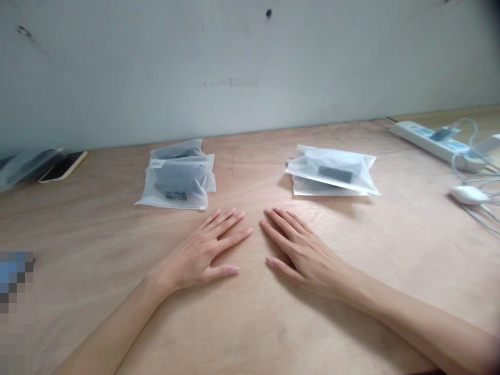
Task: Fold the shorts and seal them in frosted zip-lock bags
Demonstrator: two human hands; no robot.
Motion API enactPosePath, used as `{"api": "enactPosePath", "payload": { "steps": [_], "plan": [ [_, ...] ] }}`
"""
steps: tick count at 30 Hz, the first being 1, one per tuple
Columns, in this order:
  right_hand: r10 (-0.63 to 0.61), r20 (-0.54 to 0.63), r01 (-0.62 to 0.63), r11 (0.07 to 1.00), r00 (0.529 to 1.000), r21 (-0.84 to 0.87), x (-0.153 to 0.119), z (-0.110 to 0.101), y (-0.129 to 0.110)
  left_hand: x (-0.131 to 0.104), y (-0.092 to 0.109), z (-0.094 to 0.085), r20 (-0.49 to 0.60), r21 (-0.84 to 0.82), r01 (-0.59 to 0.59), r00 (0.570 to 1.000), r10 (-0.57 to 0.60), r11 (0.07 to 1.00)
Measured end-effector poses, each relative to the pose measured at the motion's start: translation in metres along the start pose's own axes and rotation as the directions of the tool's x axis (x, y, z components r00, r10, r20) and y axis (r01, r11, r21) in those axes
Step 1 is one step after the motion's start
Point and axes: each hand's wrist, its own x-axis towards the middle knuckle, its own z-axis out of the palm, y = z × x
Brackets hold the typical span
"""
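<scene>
My left hand [203,250] lies flat on the wooden table [242,323], fingers spread, holding nothing. Opposite it, my right hand [302,250] also rests palm down with its fingers apart. Just beyond my left fingertips is a stack of frosted zip bags [175,182], with something dark inside and a black printed label on the top one. Past my right hand sits another pile of frosted zip bags [332,166], paler, the upper one lying askew over the lower and bearing a dark printed block. Neither hand touches the bags.
A white power strip [437,143] with a plug stands at the back right, near a white charger [469,195] and tangled cables. On the far left, a phone [64,166] lies beside another frosted bag [29,166]. A wall [242,67] bounds the table's back. The lower left corner is pixelated.
</scene>
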Motion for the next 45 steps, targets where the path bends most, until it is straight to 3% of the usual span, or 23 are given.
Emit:
{"api": "enactPosePath", "payload": {
  "steps": [9,12,16,20,24,28,34,38,41,45],
  "plan": [
    [-0.018,0.002,0.018,1.0,1.0,0.006,0.0,0.001,0.002,-0.002,-0.001,0.001,-0.004,0.002,-0.001,1.0,0.001,1.0],
    [-0.002,-0.071,0.006,0.999,0.998,0.043,0.002,-0.001,0.01,-0.002,-0.001,0.001,-0.003,0.005,0.003,1.0,-0.003,1.0],
    [0.089,-0.29,-0.094,0.996,0.953,-0.005,0.007,-0.007,0.033,-0.001,-0.001,0.002,-0.011,-0.004,0.003,1.0,-0.003,1.0],
    [0.214,-0.398,-0.299,0.94,0.892,-0.165,0.01,-0.012,0.056,-0.001,-0.002,0.002,-0.013,-0.011,0.004,1.0,-0.004,1.0],
    [0.308,-0.416,-0.427,0.874,0.856,-0.231,0.01,-0.011,0.07,-0.002,-0.002,0.002,-0.003,0.002,0.003,1.0,-0.003,1.0],
    [0.328,-0.377,-0.444,0.852,0.866,-0.279,0.01,-0.007,0.076,-0.002,-0.002,0.002,0.018,0.024,0.009,1.0,-0.01,1.0],
    [0.274,-0.398,-0.394,0.882,0.875,-0.259,0.011,-0.012,0.07,-0.001,0.0,0.001,0.008,0.004,0.009,1.0,-0.009,1.0],
    [0.179,-0.361,-0.274,0.933,0.915,-0.232,0.013,-0.016,0.053,-0.002,-0.001,0.002,-0.033,0.005,0.007,0.999,-0.007,1.0],
    [0.071,-0.299,-0.143,0.963,0.952,-0.228,0.013,-0.013,0.04,-0.004,0.0,0.002,-0.186,-0.002,-0.042,0.982,0.041,0.999],
    [-0.134,-0.179,0.092,0.97,0.975,-0.224,0.008,-0.006,0.023,-0.005,0.005,-0.002,-0.421,0.026,-0.116,0.899,0.116,0.993]
  ]
}}
